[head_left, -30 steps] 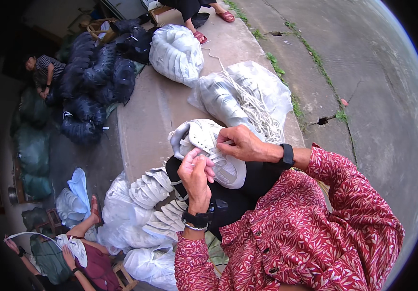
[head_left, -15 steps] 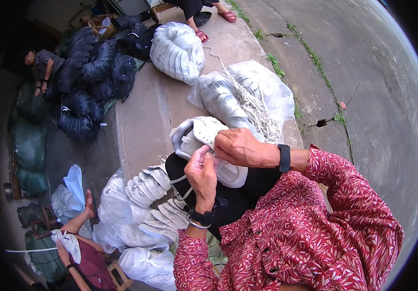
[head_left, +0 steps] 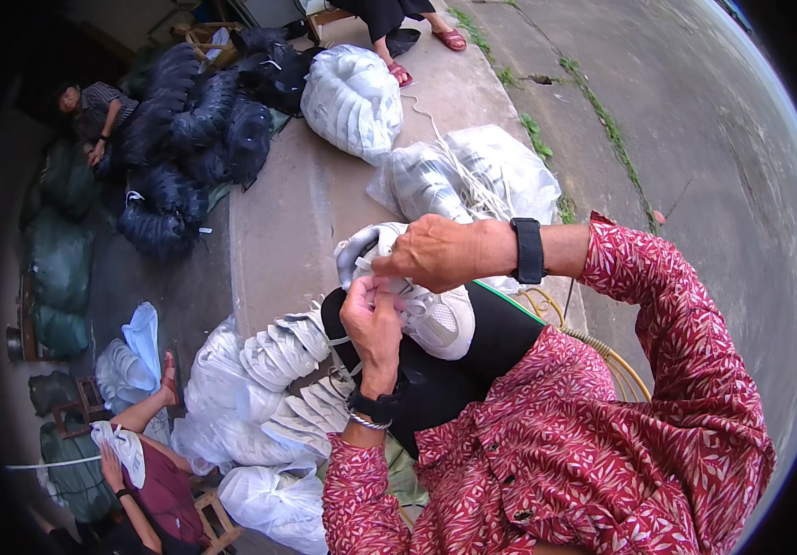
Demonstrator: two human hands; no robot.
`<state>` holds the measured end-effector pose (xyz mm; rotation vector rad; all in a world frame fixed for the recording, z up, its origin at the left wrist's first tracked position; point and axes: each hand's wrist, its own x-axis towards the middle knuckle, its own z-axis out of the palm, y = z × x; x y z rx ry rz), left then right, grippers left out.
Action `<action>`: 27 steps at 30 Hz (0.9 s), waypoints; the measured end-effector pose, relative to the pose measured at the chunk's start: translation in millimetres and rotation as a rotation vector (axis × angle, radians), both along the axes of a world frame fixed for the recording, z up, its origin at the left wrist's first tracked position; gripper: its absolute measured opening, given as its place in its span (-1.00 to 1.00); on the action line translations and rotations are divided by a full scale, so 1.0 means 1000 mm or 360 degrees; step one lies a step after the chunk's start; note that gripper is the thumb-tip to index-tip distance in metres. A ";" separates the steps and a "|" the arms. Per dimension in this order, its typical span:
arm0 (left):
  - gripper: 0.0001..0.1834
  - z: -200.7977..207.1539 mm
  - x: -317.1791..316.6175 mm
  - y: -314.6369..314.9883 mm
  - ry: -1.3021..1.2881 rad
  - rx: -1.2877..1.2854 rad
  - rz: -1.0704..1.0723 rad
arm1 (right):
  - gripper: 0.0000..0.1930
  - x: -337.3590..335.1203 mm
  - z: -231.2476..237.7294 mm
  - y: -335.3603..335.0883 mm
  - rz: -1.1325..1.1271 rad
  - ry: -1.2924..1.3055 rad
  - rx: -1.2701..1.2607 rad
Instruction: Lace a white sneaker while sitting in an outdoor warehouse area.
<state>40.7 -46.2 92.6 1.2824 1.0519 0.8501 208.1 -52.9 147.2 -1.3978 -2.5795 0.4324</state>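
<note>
A white sneaker (head_left: 444,326) lies across my black-clad lap, its toe toward the lower right and its grey-lined collar (head_left: 353,254) at the upper left. White lacing crosses its front. My left hand (head_left: 372,326) is closed in a pinch at the shoe's near side; whatever lies between its fingertips is hidden. Over the top of the shoe, my right hand (head_left: 444,253) is curled with its thumb and forefinger pressed together by the tongue, on what looks like a white shoelace. Its knuckles cover part of the eyelets.
White shoe uppers (head_left: 283,351) lie stacked left of my lap beside clear plastic bags (head_left: 222,398). Ahead are a bundled white bag (head_left: 352,102) and loose white laces (head_left: 477,190). Dark bundles (head_left: 172,203) stand far left. Other people sit nearby. A yellow hose (head_left: 625,365) is at right.
My right hand has shifted up across the shoe, uncovering more of its front lacing. My left hand has moved slightly left and stays pinched. The view has shifted a little.
</note>
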 end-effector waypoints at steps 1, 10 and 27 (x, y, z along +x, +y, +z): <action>-0.90 0.000 0.000 0.002 -0.0006 0.0003 0.0010 | -0.66 0.000 0.001 0.003 0.0083 -0.0061 0.0014; -0.89 -0.004 0.010 0.011 0.0729 0.0667 -0.0525 | -0.82 0.017 -0.025 -0.010 0.0007 0.0314 -0.0023; -0.98 0.000 -0.066 -0.003 0.0292 0.0116 -0.0203 | -0.91 -0.041 -0.023 -0.005 -0.0008 0.0824 -0.0306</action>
